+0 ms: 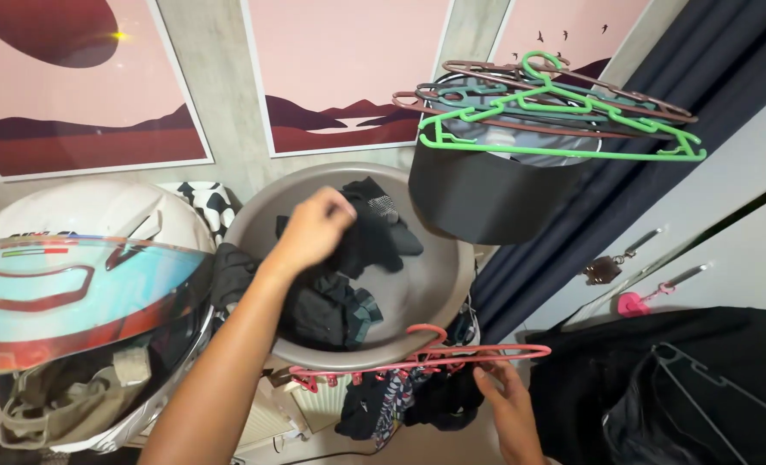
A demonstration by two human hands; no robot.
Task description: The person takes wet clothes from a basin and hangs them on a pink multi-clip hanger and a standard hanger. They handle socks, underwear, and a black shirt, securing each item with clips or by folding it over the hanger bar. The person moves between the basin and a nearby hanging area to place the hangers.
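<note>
Left hand (314,231) grips dark garment (367,237) in basin (439,293).

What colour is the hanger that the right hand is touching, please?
The hanger is pink-red, seen best in the head view, with the right hand at its bar.

place: home, bedroom/laundry corner
shown by: basin (434,293) w/ clothes, hangers (555,112), wall prints (348,69), curtain (710,77), helmet (81,284)

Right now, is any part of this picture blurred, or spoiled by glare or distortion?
Head view: the left hand over the grey round plastic basin looks slightly motion-blurred; a small glare spot sits on the pink wall poster; the wide lens bends the edges.
</note>
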